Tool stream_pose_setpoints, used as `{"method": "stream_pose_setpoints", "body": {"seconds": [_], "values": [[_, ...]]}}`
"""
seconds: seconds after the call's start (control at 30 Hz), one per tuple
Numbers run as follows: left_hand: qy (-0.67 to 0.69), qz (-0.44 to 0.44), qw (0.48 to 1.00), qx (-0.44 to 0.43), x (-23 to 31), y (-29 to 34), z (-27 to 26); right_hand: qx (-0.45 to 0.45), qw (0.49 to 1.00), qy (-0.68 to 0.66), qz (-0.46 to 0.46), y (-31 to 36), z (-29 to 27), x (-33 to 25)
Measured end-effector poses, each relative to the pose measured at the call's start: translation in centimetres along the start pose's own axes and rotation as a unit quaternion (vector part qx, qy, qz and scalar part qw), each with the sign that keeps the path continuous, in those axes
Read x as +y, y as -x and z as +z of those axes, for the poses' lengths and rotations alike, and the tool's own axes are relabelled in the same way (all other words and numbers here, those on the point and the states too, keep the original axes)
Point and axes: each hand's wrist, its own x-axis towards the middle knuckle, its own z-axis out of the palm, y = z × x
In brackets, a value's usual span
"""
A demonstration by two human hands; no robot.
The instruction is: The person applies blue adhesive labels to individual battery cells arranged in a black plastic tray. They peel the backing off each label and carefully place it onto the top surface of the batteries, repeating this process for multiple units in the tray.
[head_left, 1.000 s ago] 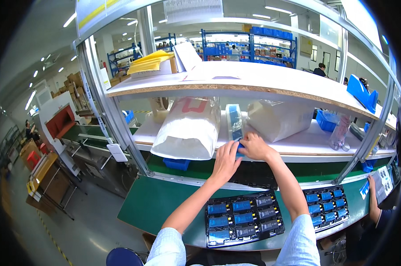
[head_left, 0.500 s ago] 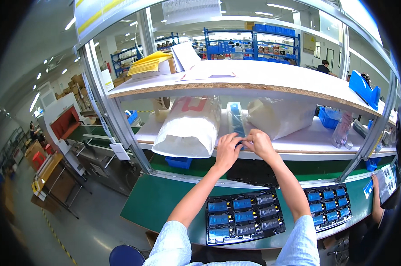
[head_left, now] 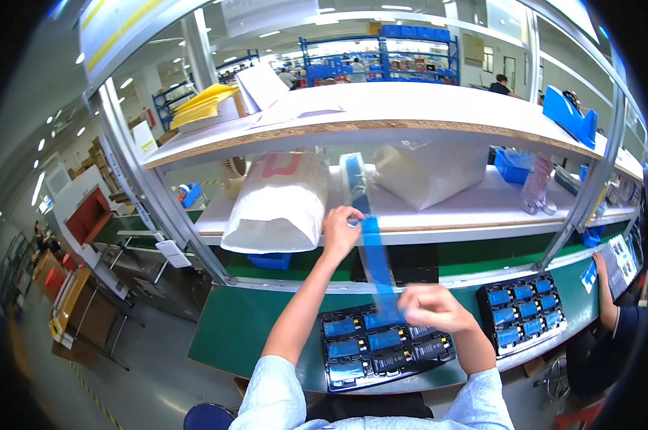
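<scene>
A long blue film strip (head_left: 376, 261) stretches from the middle shelf's front edge down over the bench. My right hand (head_left: 438, 308), slightly blurred, is closed on its lower end. My left hand (head_left: 340, 233) pinches at the strip's upper end by the shelf edge; its fingertips partly cover the spot. Behind it, more blue film in clear wrapping (head_left: 353, 179) lies on the shelf. Below my hands sits a black tray (head_left: 331, 383) of flat battery-like packs, some blue-faced and some black. The strip and my right hand hide part of it.
A white bag (head_left: 270, 218) and a translucent bag (head_left: 428, 175) flank the wrapped film. Another black tray (head_left: 487, 315) of blue packs stands to the right. Beyond it, a co-worker's hand (head_left: 601, 265) touches a printed sheet (head_left: 618, 265). Metal posts (head_left: 148, 190) frame the bench.
My hands were together at the shelf edge. My right hand has come down and toward me, drawing the blue strip out, while my left hand stays near the shelf edge. The view has shifted slightly.
</scene>
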Motion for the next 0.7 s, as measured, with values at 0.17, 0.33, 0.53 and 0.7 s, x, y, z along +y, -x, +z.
{"method": "stream_pose_setpoints", "body": {"seconds": [0.17,0.33,0.53,0.7], "values": [[0.029,0.016,0.999,0.003,0.5,0.1,-0.4,0.019,0.981,-0.165,0.099,5.6,0.7,-0.1],[0.123,0.067,0.990,-0.022,7.7,5.5,-2.3,0.192,0.927,-0.150,0.285,8.9,1.7,3.7],[0.363,-0.120,0.875,-0.298,10.5,17.7,-3.7,0.249,0.907,-0.148,0.305,10.2,4.1,7.3],[0.514,-0.322,0.696,-0.384,8.4,21.7,-3.9,0.235,0.916,-0.148,0.288,11.6,6.2,8.0]]}}
